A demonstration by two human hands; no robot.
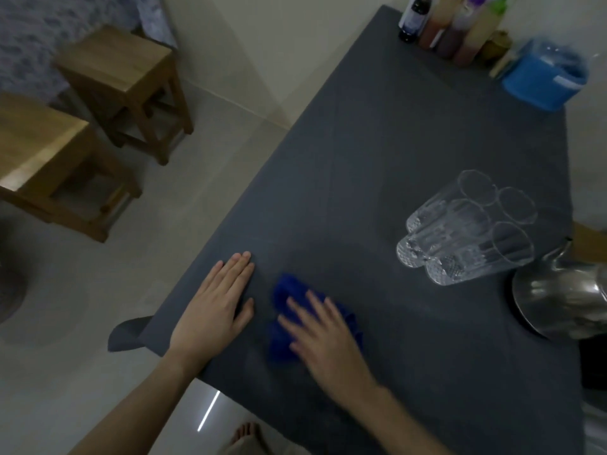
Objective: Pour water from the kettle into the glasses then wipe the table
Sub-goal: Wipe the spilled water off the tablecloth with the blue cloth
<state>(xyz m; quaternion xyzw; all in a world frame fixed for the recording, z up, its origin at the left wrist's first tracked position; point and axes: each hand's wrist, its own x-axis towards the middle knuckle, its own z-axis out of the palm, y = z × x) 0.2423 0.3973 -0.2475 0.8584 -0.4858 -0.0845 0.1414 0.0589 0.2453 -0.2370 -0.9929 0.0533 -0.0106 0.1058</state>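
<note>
Table (427, 133): dark grey top, the landmark for everything below.
Left hand (216, 307): lies flat on the table near its left edge, palm down, fingers together, thumb out; holds nothing.
Right hand (323, 336): blurred, fingers spread, pressed down on the blue cloth.
Blue cloth (289, 320): crumpled on the table just right of the left hand, partly under the right hand.
Glasses (466, 228): four clear ones clustered toward the table's right side, touching one another.
Kettle (565, 297): shiny metal, at the table's right edge, just beside the glasses.
Bottles (440, 24): grouped at the table's far corner.
Blue container (542, 80): beside the bottles.
</note>
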